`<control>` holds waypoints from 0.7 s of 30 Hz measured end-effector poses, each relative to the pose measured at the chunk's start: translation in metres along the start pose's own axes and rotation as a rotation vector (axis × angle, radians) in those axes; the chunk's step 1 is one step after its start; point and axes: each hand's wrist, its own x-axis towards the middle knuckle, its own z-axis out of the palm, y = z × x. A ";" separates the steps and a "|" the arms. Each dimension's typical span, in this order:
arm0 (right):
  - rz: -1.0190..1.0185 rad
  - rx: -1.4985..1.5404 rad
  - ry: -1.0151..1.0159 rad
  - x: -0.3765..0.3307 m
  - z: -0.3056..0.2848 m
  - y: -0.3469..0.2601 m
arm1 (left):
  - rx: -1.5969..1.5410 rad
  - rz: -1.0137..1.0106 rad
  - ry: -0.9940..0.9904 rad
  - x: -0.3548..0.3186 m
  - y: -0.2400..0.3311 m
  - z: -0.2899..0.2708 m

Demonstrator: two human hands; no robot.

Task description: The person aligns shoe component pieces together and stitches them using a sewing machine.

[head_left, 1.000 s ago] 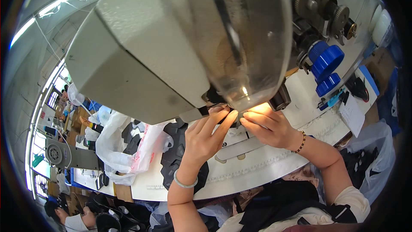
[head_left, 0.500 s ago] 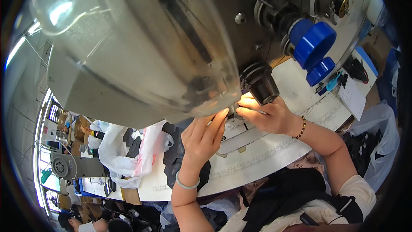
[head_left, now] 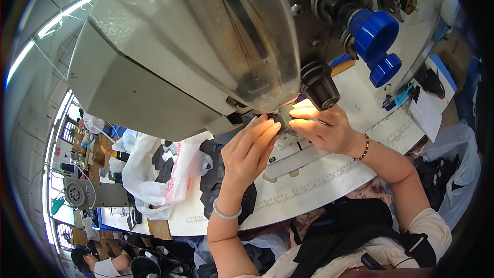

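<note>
The single head view looked steeply down from very close above the sewing machine (head_left: 195,51), whose grey body filled the upper frame, the white worktop (head_left: 329,180) below it.

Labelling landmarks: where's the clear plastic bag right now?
Head view, person's left: the clear plastic bag lies on the white table, beside the black pieces left of the left hand.
</note>
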 end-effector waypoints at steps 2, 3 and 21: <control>-0.006 -0.009 0.006 0.000 -0.001 0.000 | 0.025 0.006 0.018 -0.002 0.002 0.003; -0.006 0.001 0.005 0.000 -0.002 0.001 | 0.050 0.008 0.035 -0.002 0.002 0.005; -0.002 0.056 -0.080 -0.002 -0.005 0.007 | 0.095 0.095 0.109 -0.006 -0.002 0.014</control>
